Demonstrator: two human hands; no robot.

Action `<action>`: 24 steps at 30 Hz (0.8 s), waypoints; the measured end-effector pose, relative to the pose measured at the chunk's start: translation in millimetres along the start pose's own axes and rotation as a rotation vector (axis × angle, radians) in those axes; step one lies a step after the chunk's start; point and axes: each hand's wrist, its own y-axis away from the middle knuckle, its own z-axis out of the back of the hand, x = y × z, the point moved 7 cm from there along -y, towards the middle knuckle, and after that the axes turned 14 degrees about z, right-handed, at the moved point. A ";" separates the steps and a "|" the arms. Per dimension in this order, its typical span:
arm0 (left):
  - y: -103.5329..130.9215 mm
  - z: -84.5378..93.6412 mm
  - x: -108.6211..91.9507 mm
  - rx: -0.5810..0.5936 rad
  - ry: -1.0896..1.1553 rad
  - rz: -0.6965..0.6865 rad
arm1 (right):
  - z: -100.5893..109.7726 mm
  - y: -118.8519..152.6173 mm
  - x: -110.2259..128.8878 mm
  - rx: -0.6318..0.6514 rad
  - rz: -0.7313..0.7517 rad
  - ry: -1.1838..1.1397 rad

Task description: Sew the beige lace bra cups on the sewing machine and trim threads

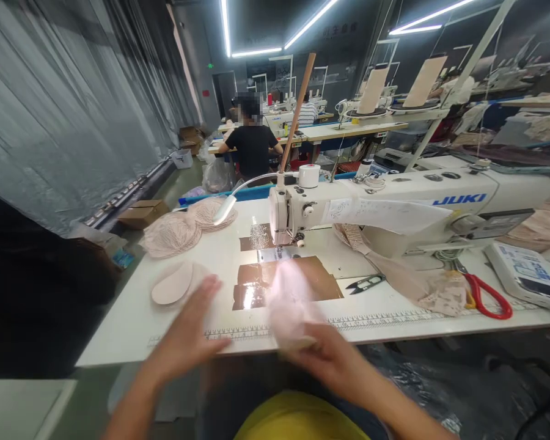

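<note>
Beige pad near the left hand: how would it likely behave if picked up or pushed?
The beige pad looks cloth-like, so it is probably light and soft. It sits low and broad on the table, so a push would likely slide it, not tip it.

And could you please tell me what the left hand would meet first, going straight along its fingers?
The left hand would probably meet the brown patches by the sewing machine, though blur leaves its height unclear.
</note>
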 end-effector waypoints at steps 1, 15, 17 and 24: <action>11.1 -13.0 -23.2 0.190 0.092 -0.080 | -27.4 -7.9 0.2 0.200 0.007 -0.076; 32.5 -55.0 -18.2 0.378 0.933 0.169 | -5.5 -40.9 1.9 -0.031 0.051 0.048; 41.5 -69.4 -53.2 0.653 1.101 0.007 | -30.0 -39.6 -11.4 0.148 -0.076 -0.227; 47.0 -65.1 -68.6 0.867 1.209 -0.128 | -51.9 -25.6 -21.9 0.291 -0.281 -0.709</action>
